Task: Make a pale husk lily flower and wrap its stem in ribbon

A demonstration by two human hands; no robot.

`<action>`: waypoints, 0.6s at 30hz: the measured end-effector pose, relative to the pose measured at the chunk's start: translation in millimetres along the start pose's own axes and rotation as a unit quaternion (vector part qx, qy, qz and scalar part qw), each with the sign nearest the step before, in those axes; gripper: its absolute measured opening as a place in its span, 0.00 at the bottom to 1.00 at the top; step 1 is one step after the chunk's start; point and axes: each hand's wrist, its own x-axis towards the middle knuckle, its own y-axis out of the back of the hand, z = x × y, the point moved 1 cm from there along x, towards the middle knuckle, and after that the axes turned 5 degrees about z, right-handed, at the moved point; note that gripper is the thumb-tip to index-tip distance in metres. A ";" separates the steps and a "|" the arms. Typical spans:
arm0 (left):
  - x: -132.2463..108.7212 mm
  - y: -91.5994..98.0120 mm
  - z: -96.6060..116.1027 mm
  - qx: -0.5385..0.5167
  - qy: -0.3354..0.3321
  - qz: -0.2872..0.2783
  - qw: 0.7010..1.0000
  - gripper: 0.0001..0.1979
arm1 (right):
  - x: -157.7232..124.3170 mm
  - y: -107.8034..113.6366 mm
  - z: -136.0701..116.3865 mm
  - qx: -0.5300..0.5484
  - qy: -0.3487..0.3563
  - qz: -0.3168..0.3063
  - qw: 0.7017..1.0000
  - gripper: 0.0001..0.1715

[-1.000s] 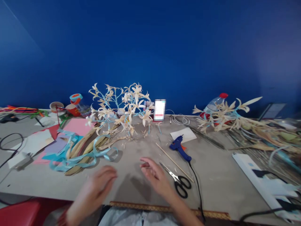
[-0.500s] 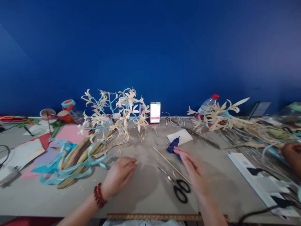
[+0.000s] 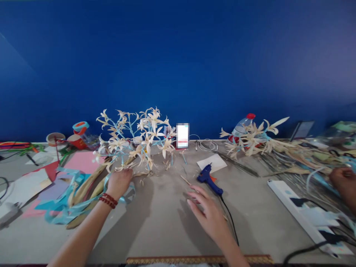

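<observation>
My left hand (image 3: 120,181), with a red bead bracelet (image 3: 108,200), reaches to the dried husks (image 3: 87,185) and pale blue ribbon (image 3: 59,215) under the cream flowers (image 3: 154,129). Its fingertips are hidden, so what they touch cannot be seen. My right hand (image 3: 205,213) is over the table with fingers spread and nothing in it. It covers most of a thin stick (image 3: 185,180) and hides the scissors. Just beyond it lies a blue glue gun (image 3: 210,179), its tip on a white sheet (image 3: 218,162).
A white power strip (image 3: 300,215) with black plugs lies at the right. Another person's hand (image 3: 343,185) is at the right edge, near wire stems. A bottle (image 3: 243,126) and more flowers (image 3: 256,137) stand at the back. Coloured paper (image 3: 83,162) lies at the left.
My left hand has moved forward and left to the husks. My right hand has moved left, away from the glue gun, and now covers where the scissors were seen.
</observation>
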 end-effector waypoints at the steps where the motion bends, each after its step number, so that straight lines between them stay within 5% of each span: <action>1: -3.1 2.0 -0.2 0.001 -0.011 0.003 1.000 0.12 | -0.7 1.8 0.8 0.012 -0.010 0.001 1.000 0.13; 5: -22.6 8.3 -6.7 0.010 -0.091 0.100 0.991 0.12 | -0.6 2.0 1.5 0.057 -0.035 0.004 0.998 0.11; 11: -56.7 5.1 -17.7 -0.020 -0.076 0.257 0.963 0.09 | 3.8 -11.4 -8.6 0.075 -0.025 -0.023 0.997 0.11; 16: -86.0 22.2 29.8 -0.150 -0.170 0.296 0.928 0.15 | 1.8 -28.3 -23.2 0.139 -0.017 -0.100 0.985 0.11; 18: -91.5 29.4 63.9 -0.216 -0.173 0.246 0.929 0.17 | 1.4 -37.8 -29.6 0.227 -0.046 -0.118 0.965 0.13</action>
